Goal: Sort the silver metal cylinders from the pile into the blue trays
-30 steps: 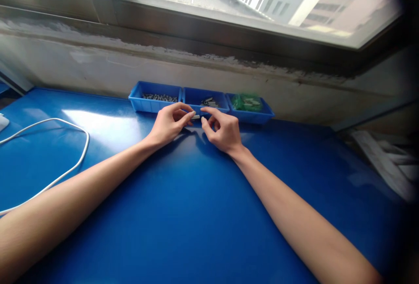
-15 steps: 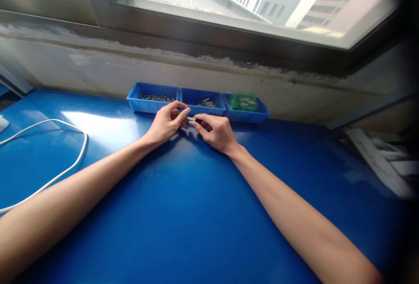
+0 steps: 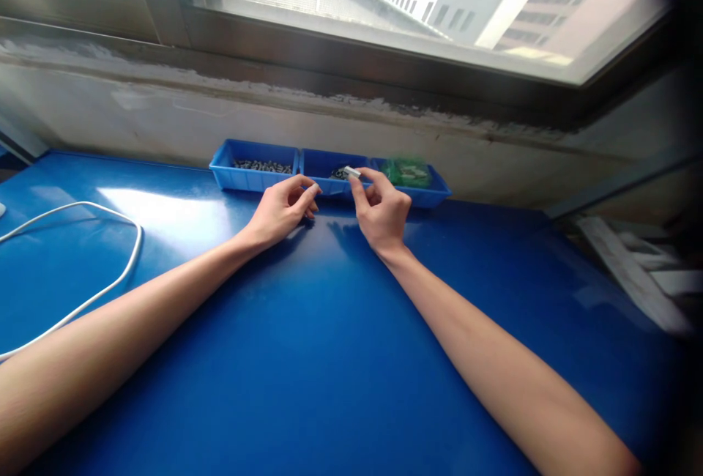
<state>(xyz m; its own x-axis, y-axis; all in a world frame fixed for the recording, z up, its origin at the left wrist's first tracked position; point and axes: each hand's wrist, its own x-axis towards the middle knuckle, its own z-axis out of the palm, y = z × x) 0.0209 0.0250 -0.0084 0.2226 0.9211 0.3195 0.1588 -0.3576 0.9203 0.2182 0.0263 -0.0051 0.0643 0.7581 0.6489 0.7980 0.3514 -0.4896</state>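
Between the thumb and fingertips of my right hand [image 3: 384, 211] is a small silver-white rectangular piece [image 3: 352, 172], raised in front of the middle blue bin [image 3: 315, 160]. My left hand [image 3: 281, 209] is curled just above the table, near the left blue bin [image 3: 244, 181]. Its thumb and forefinger are pinched together, and whatever may be between them is too small to make out. Small metal parts [image 3: 263, 167] fill the bottom of the left bin. Several silver and dark pieces lie in the middle bin, partly hidden by my right hand.
The right blue bin [image 3: 433, 196] contains a green plastic bag [image 3: 407, 171] of pieces. A white cable [image 3: 135, 253] loops over the left of the blue table [image 3: 307, 359]. A wall and window frame [image 3: 329, 51] stand behind the bins; pale bars [image 3: 631, 271] lie at right.
My hands have come apart. The right hand has moved up and to the right with the silver-white piece, toward the middle bin, while the left hand stays nearly in place.
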